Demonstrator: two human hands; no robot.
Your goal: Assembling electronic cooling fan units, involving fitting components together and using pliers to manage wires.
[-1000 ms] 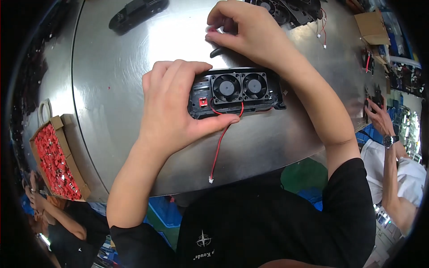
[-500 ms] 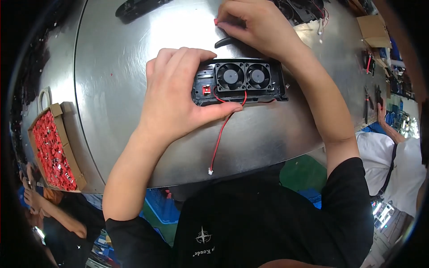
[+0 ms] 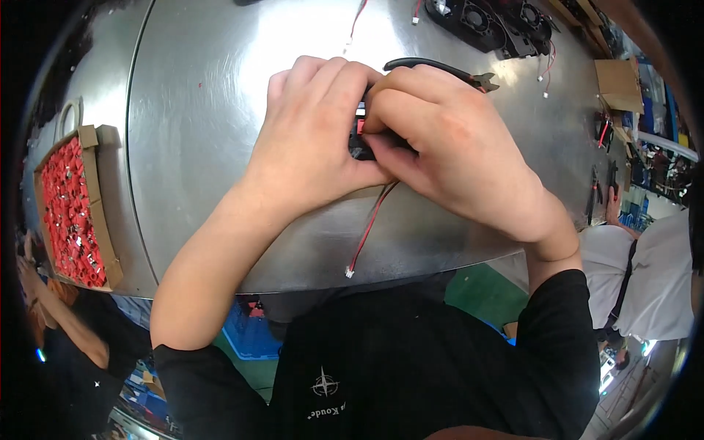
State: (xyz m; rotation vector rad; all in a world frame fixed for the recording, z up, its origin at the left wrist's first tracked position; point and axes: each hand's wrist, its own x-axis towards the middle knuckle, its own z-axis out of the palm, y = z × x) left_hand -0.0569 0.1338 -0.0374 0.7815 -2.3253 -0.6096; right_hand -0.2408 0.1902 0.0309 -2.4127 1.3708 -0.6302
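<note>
My left hand (image 3: 312,125) grips the left end of a black plastic fan housing (image 3: 359,151), fingers over its far edge and thumb along its near edge. My right hand (image 3: 451,136) is bent over the housing, its fingertips pinched at a small red part (image 3: 360,127) inside the left end. Both hands hide most of the housing, and the two fans in it are out of sight. From its near side a red and black cable (image 3: 369,227) runs toward me, ending in a white connector (image 3: 350,272) on the metal table.
Black-handled cutting pliers (image 3: 440,67) lie just beyond my right hand. More black fan housings (image 3: 491,26) with cables are at the far right. A cardboard box (image 3: 92,191) of red parts stands at left. A person's white top (image 3: 653,279) is at right.
My right hand has come down from beyond the housing, where it held a small red piece, to the housing's left end. My left hand keeps its grip. The view has shifted, uncovering the pliers.
</note>
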